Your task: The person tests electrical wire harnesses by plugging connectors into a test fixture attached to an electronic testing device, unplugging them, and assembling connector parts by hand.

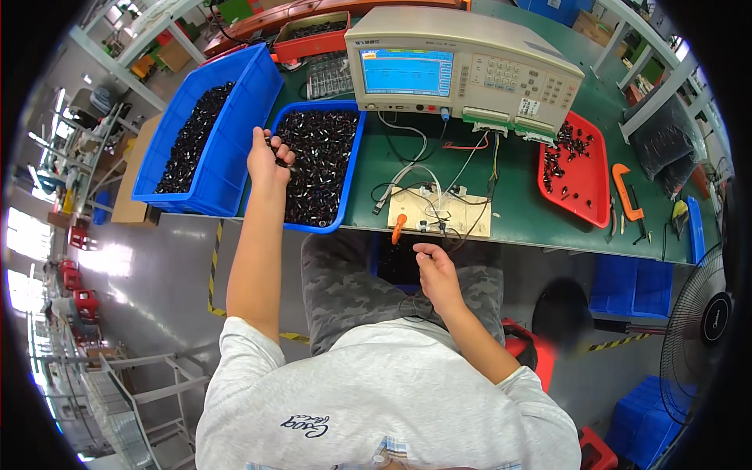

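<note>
My left hand (271, 155) is above the left edge of a blue tray (345, 188) full of small dark components, its fingers curled around several of the same dark parts. My right hand (435, 271) is below the table's front edge, in front of my lap, with thumb and fingers pinched together; anything between them is too small to make out. Just beyond it lies a pale fixture board (479, 215) with wires and an orange-handled lever (399, 225). Behind the board stands a bench instrument (486, 72) with a lit screen, joined by cables.
A deep blue bin (223, 145) of dark parts stands at the left. On the right are a red tray (599, 184) with scattered parts, an orange clamp (624, 188) and hand tools. A black fan (705, 313) stands at the right, near the table.
</note>
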Available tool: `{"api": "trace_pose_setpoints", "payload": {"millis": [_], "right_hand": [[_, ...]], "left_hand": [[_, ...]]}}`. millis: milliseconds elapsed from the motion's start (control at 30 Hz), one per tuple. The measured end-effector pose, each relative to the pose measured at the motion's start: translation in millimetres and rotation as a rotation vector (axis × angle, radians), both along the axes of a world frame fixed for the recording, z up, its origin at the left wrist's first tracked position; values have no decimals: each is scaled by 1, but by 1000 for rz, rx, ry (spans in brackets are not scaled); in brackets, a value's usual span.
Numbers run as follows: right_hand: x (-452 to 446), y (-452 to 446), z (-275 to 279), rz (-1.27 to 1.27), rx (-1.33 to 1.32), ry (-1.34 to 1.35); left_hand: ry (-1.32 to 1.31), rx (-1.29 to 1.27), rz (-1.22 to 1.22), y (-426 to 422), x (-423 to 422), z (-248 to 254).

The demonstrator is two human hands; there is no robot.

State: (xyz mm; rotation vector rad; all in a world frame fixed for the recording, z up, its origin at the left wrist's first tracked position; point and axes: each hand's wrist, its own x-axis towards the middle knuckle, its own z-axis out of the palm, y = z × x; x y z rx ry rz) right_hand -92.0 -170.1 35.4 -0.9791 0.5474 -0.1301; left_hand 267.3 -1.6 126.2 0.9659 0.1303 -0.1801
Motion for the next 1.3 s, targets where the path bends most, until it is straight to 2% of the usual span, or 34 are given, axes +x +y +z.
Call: {"api": "trace_pose_setpoints", "payload": {"millis": [33, 133, 167, 267, 367, 467, 500, 600, 733, 833, 867, 900, 1000, 1100, 1233, 1300], "right_hand": [[-1, 2, -1, 1, -9, 0], [-1, 3, -1, 5, -30, -2], [-1, 4, -1, 7, -34, -1], [-4, 3, 4, 23, -24, 8], [-4, 3, 9, 38, -67, -5], [-6, 2, 10, 46, -100, -25], [-6, 2, 9, 47, -127, -47], [-5, 4, 4, 50, -199, -85], [-5, 7, 10, 62, -197, -71], [-7, 9, 18, 79, -217, -85], [-9, 12, 20, 90, -233, -90], [-10, 16, 29, 33, -405, -133], [-17, 19, 51, -50, -511, -170], [-14, 26, 78, -48, -818, -310], [-9, 33, 95, 28, -842, -248], [-4, 33, 97, 124, -570, -158]], "left_hand": [[-47, 37, 35, -4, -2, 4], [-657, 715, 178, -6, -8, 9], [-721, 729, 170, -8, -10, 10], [-389, 330, -9, -11, -19, 15], [-249, 188, 11, -8, -14, 11], [-545, 643, 176, -12, -8, -1], [-755, 849, 259, -14, -14, 1], [-652, 789, 196, -13, -8, -5], [-205, 216, 64, -8, 1, -4], [-203, 164, -60, -9, -17, 9], [-97, 31, -136, -8, -31, 14], [3, -117, -209, -5, -50, 24], [222, -439, -435, -1, -103, 17], [373, -413, -574, -9, -177, 12], [467, -297, -822, -9, -255, -4], [449, -310, -969, -3, -275, -18]]}}
